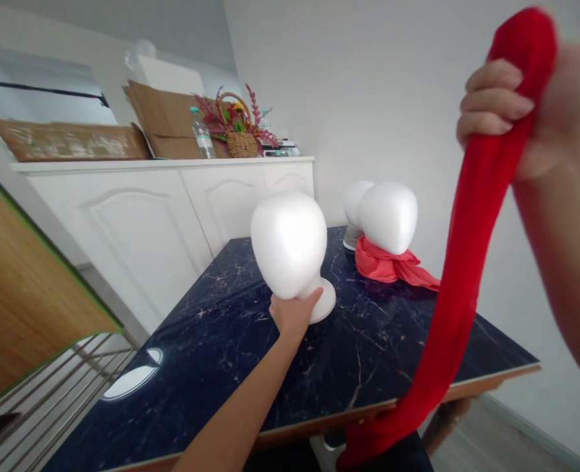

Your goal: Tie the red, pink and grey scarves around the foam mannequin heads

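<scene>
A white foam mannequin head [290,242] stands on the dark marbled table [211,328]. My left hand [292,311] is closed around its neck, just above the round base. Raised high at the right, my right hand [501,108] is wrapped round a bright red scarf [472,196]. The scarf hangs down in a long strip past the table's front edge, and its lower end lies in front of the table. Farther back, a second white mannequin head [389,215] has a coral-red scarf [386,262] tied about its neck.
Partly hidden behind the second head is another white head [356,200] with a grey neck wrap. A white cabinet [147,229] carries cardboard boxes [73,141], a water bottle [203,134] and a flower basket [243,143]. A wooden board [24,295] and wire rack [58,393] stand at left.
</scene>
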The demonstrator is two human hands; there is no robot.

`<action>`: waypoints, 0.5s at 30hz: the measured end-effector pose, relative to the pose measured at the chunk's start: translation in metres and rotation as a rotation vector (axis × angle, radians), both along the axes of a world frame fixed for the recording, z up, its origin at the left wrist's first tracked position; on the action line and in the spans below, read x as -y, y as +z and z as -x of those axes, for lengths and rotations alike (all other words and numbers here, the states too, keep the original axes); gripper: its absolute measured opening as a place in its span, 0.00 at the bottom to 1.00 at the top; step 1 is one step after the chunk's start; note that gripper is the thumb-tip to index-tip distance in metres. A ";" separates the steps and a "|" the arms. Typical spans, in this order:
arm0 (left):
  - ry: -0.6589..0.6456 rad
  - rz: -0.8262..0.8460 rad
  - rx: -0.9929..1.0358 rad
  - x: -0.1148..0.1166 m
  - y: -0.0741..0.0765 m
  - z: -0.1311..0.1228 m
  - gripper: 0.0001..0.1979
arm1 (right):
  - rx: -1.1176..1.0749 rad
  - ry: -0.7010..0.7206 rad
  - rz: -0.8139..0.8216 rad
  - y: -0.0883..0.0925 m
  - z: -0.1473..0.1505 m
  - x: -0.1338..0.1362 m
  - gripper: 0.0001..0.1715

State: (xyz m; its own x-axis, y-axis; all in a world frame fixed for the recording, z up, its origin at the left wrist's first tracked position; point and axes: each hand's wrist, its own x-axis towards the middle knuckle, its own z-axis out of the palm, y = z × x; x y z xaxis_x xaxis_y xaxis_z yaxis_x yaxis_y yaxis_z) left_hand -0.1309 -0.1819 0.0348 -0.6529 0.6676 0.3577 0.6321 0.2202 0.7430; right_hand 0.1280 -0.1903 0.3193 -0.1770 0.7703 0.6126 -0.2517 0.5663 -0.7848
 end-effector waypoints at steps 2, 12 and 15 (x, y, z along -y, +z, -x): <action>0.017 -0.009 -0.020 0.001 -0.007 -0.004 0.44 | -0.039 0.153 0.084 -0.011 0.009 -0.002 0.18; 0.100 0.023 0.024 0.007 -0.011 -0.021 0.50 | -0.289 0.332 0.287 -0.035 0.038 -0.022 0.28; 0.064 0.021 0.068 0.004 -0.008 -0.016 0.51 | -0.297 0.361 0.294 -0.039 0.047 -0.023 0.27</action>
State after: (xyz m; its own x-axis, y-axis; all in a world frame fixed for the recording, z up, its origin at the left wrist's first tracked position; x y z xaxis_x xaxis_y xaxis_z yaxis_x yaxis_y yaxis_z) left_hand -0.1146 -0.1863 0.0270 -0.7165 0.6308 0.2978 0.5646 0.2738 0.7786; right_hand 0.0806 -0.1676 0.2802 -0.3143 0.8389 0.4445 -0.6240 0.1703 -0.7626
